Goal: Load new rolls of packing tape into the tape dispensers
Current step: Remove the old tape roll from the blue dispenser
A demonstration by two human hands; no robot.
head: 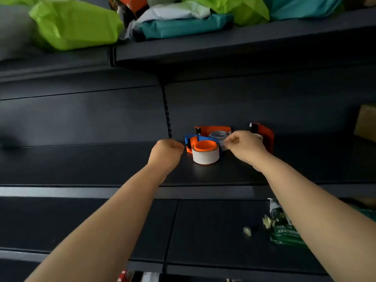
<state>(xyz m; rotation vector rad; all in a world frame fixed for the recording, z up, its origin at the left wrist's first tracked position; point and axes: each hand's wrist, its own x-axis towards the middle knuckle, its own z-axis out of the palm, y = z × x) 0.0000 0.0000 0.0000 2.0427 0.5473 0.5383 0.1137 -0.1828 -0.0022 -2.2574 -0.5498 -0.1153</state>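
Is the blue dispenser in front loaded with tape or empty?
Loaded: a pale tape roll sits around the orange hub of the blue dispenser.

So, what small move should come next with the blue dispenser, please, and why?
Probably draw the loose tape end across the blue dispenser to its blade: the white roll sits on the orange hub, the right hand seems to pinch that end, and the left hand is curled beside the blade.

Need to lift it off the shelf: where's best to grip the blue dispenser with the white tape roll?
Probably the white roll itself: it lies flat, orange hub up, its curved near wall bare. Come from the front and above, fingers across the roll; the blue frame wraps the back, and an orange dispenser stands close behind.
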